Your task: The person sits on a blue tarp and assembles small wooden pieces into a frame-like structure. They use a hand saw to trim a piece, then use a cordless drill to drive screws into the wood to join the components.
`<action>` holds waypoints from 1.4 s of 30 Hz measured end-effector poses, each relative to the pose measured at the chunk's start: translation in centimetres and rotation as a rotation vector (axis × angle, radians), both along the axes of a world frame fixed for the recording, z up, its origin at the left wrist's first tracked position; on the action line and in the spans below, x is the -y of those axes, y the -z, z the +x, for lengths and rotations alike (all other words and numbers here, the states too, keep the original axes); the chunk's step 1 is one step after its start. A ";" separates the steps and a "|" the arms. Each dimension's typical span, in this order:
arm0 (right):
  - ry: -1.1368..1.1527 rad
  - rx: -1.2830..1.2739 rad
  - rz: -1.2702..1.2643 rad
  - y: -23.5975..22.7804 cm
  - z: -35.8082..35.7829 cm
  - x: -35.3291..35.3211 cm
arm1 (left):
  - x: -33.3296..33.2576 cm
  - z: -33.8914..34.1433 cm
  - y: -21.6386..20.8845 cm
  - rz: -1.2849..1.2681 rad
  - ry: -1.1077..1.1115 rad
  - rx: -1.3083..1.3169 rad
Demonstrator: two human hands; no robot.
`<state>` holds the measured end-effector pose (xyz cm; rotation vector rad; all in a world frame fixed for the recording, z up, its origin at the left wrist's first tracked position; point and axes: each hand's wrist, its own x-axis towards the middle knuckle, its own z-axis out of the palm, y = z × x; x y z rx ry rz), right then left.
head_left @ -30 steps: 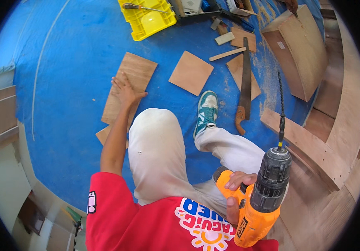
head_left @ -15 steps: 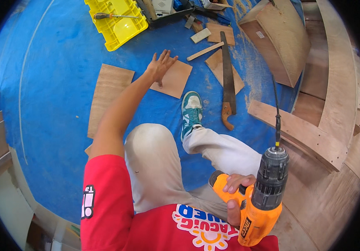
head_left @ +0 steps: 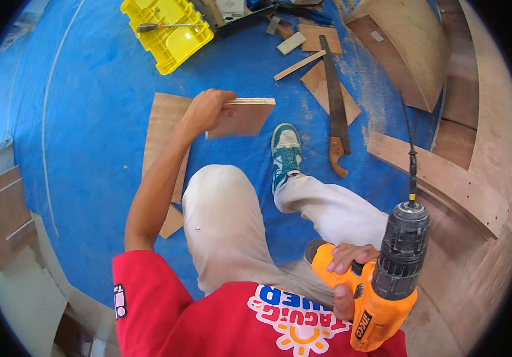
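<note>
Left hand (head_left: 208,111) pinches panel (head_left: 245,119) by its edge; right hand (head_left: 347,258) wraps drill (head_left: 381,315), bit (head_left: 412,163) pointing clear of both, presumably for safety.

A screwdriver (head_left: 155,27) on a yellow plastic tray (head_left: 180,49), a wooden-handled handsaw (head_left: 336,102) to its right, blue sheeting (head_left: 92,149) beneath.

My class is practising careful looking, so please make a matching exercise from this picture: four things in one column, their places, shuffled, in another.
Things
1. Orange drill
2. Handsaw
3. Screwdriver
4. Tilted wooden board

Places
A. On the yellow plastic tray
B. In the person's left hand
C. Lying partly over a flat wooden piece on the blue sheet
D. In the person's right hand

Right pairs
1-D, 2-C, 3-A, 4-B
</note>
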<state>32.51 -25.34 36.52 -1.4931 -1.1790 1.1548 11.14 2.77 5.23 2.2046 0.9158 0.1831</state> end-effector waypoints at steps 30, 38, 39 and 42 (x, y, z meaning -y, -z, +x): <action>0.048 -0.088 -0.239 -1.9 -2.1 0.5 | 8.8 0.8 1.7 0.012 -0.279 -0.084; -0.018 -0.145 -0.151 -0.9 -2.0 0.2 | 8.8 -2.1 2.6 -0.087 -0.293 0.085; 0.012 -0.158 -0.150 -0.7 -1.9 0.1 | 8.8 -2.2 3.2 -0.039 -0.240 0.105; 0.026 -0.126 -0.097 -0.2 -1.6 0.5 | 7.4 -2.4 5.8 -0.253 -0.261 0.240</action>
